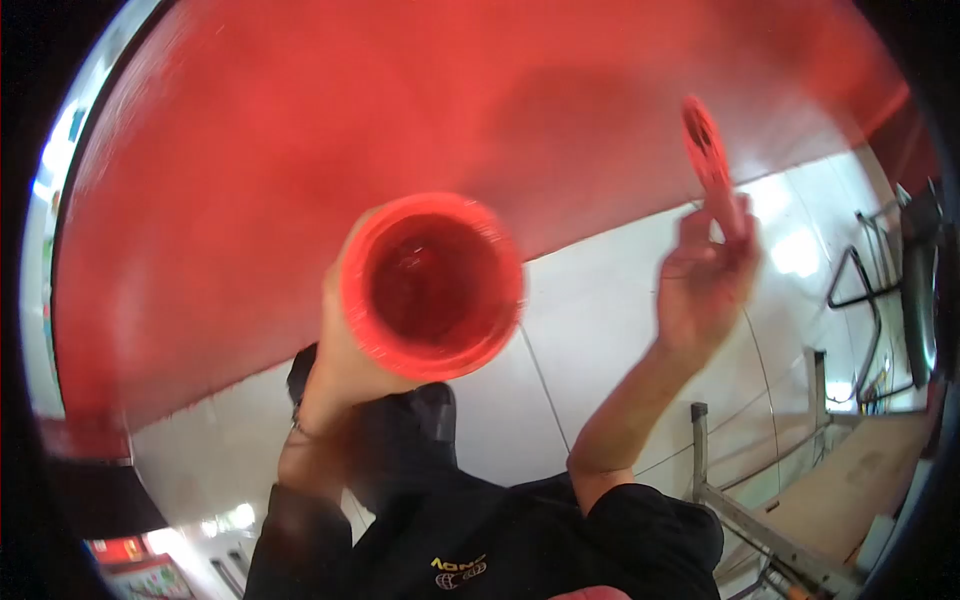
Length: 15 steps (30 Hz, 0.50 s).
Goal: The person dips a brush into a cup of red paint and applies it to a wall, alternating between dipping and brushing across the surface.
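My left hand (345, 340) is wrapped round a red paint pot (435, 360), gripping it from the side and below. The pot's round mouth faces me, and a dark red, glossy inside shows. Over on the right, my right hand (708, 285) is raised, its fingers closed on the handle of a red paintbrush (706, 145). The brush's narrow head points up, red all over with a darker middle, and overlaps the red wall (300, 130) in this view. My right hand is slightly blurred.
Pale floor tiles (510, 400) meet the wall's lower edge. To the right stand a metal-framed piece with a brown board (850, 490) and a black-framed chair (915, 285). A bright glass strip (45, 230) borders the wall on the left.
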Each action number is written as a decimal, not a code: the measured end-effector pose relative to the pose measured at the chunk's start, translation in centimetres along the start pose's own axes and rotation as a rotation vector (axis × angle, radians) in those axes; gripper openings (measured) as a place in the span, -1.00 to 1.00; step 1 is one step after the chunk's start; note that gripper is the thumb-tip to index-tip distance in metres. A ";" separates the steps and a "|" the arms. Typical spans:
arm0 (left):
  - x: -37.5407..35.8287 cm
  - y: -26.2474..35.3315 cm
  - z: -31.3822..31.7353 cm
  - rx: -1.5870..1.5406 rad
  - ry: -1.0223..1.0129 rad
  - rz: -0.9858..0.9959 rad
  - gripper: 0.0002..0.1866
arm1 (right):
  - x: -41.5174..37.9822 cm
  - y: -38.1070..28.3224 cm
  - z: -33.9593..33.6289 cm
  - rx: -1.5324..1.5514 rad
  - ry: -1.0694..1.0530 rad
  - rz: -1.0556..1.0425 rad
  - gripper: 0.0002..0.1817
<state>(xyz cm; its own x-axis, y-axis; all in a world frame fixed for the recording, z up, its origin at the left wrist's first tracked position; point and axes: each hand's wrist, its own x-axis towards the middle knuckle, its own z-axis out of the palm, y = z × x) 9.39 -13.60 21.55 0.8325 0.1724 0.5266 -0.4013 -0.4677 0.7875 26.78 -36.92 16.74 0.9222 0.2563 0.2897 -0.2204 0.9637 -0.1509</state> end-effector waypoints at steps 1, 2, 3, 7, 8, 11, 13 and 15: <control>0.1 0.5 0.2 -0.030 -0.029 0.026 -0.10 | 0.2 0.5 0.1 0.071 0.102 0.013 -0.68; -0.4 1.6 0.4 0.070 -0.007 -0.171 -0.08 | 0.6 1.1 -0.1 0.057 0.190 -0.064 -0.71; -1.0 2.4 0.3 0.181 0.011 -0.366 -0.05 | 0.9 1.5 -0.3 0.052 0.281 -0.142 -0.74; -1.6 1.7 -0.1 0.210 -0.018 -0.324 -0.07 | 1.7 1.5 -1.0 0.361 0.329 -0.011 -0.76; -1.2 2.4 0.3 0.233 -0.023 -0.359 -0.06 | 1.8 1.5 -1.1 0.381 0.309 0.006 -0.76; -0.8 3.0 0.5 0.220 -0.008 -0.343 -0.04 | 2.7 1.7 -0.5 0.269 0.359 -0.087 -0.75; -0.9 3.1 0.3 0.248 -0.003 -0.292 -0.04 | 3.7 1.7 0.4 0.201 0.320 -0.131 -0.72; -1.7 2.4 -0.1 0.294 -0.018 -0.278 -0.02 | 5.4 1.7 1.8 0.022 0.303 -0.292 -0.68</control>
<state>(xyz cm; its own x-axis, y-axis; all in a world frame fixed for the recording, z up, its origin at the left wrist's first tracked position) 7.00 -14.94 22.53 0.9016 0.3133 0.2983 -0.0355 -0.6336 0.7729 30.83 -33.75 19.74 0.9980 -0.0582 0.0256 0.0601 0.9948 -0.0822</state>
